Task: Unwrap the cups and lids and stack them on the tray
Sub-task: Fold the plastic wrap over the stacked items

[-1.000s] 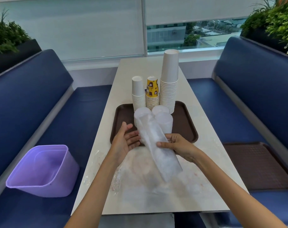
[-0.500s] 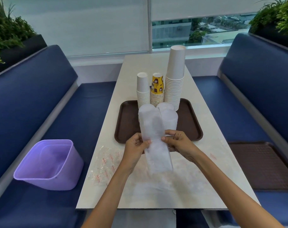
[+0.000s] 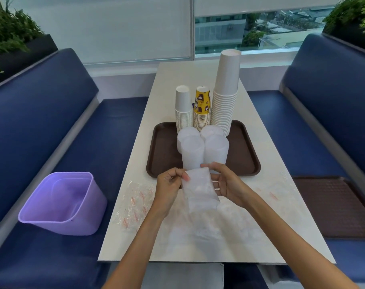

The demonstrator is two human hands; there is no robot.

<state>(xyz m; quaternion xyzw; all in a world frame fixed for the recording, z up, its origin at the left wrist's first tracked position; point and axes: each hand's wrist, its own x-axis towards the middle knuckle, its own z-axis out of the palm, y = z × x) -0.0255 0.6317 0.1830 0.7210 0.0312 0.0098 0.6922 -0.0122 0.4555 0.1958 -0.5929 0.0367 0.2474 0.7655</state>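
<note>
Clear plastic wrap (image 3: pixel 199 190) is now pulled down off the lids. Half a second ago it still covered the tall pile. The left grip (image 3: pixel 170 186) pinches one side of the wrap and the right grip (image 3: pixel 227 184) holds the other side, just above the worktop (image 3: pixel 260 236). The bare pile of lids (image 3: pixel 193 152) now stands on the brown tray (image 3: pixel 246 151), in front of the paper cups (image 3: pixel 225 105).

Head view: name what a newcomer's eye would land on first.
The tall white cup stack towers at the far right corner of the brown tray in the centre of the picture. Nearer, the left hand and right hand hold a clear plastic sleeve just in front of the translucent lid stacks. A purple bin sits on the left bench seat.
</note>
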